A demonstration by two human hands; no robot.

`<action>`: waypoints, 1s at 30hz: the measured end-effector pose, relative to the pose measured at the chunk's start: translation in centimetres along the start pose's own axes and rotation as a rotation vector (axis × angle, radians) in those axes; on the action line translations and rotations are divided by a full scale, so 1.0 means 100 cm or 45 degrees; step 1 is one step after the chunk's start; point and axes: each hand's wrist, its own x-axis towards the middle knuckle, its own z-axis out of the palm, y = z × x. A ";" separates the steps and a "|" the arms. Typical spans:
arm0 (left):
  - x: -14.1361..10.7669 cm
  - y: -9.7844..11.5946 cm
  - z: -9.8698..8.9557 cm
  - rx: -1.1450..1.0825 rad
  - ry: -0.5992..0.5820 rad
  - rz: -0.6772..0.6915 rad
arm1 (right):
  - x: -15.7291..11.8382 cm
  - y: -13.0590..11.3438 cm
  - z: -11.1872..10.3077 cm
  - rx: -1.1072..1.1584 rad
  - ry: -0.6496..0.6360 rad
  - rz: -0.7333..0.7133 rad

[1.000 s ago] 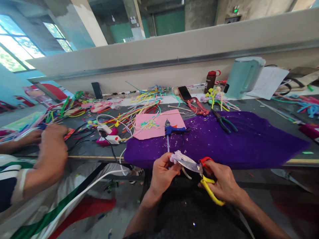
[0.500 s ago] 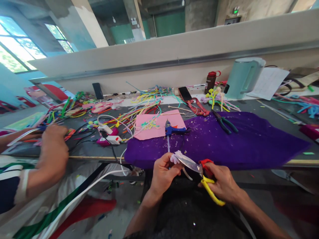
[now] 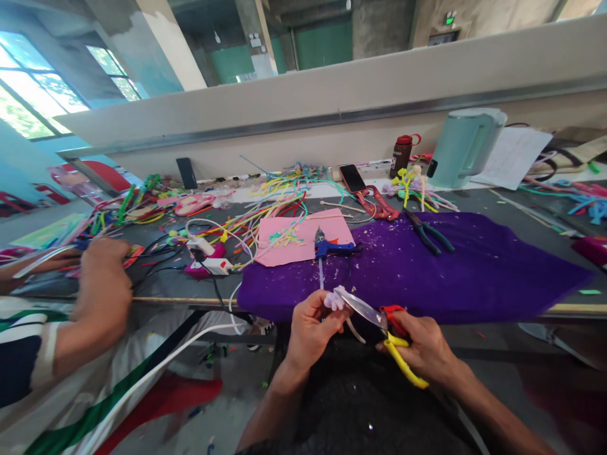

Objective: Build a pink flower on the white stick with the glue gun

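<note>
Between its thumb and fingers, my left hand pinches a pale lilac fuzzy flower, which looks made of pipe cleaner. A pale stem hangs below it. My right hand grips scissors with one red and one yellow handle. The blade tips touch the flower's top edge. Just beyond my hands, a blue glue gun lies on a pink sheet, its glue stick pointing toward me. A purple cloth covers the table edge, dotted with small scraps.
Pliers rest on the cloth. Behind are a phone, red-handled pliers, a brown bottle and a teal kettle. Pipe cleaners and a power strip lie leftward. A co-worker's arm reaches in at left.
The scissors' tips have shifted slightly on the flower, and the handles are a little changed in angle. My left hand stays nearly still, still pinching the flower.
</note>
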 end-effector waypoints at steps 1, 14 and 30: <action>0.001 0.000 0.000 -0.016 0.004 -0.009 | 0.000 -0.001 -0.001 0.026 0.003 0.003; 0.009 -0.007 0.001 -0.436 0.134 -0.160 | -0.004 -0.009 0.016 -0.049 0.061 0.020; 0.008 -0.019 -0.002 -0.372 0.164 0.010 | -0.003 -0.004 0.025 -0.102 0.213 -0.021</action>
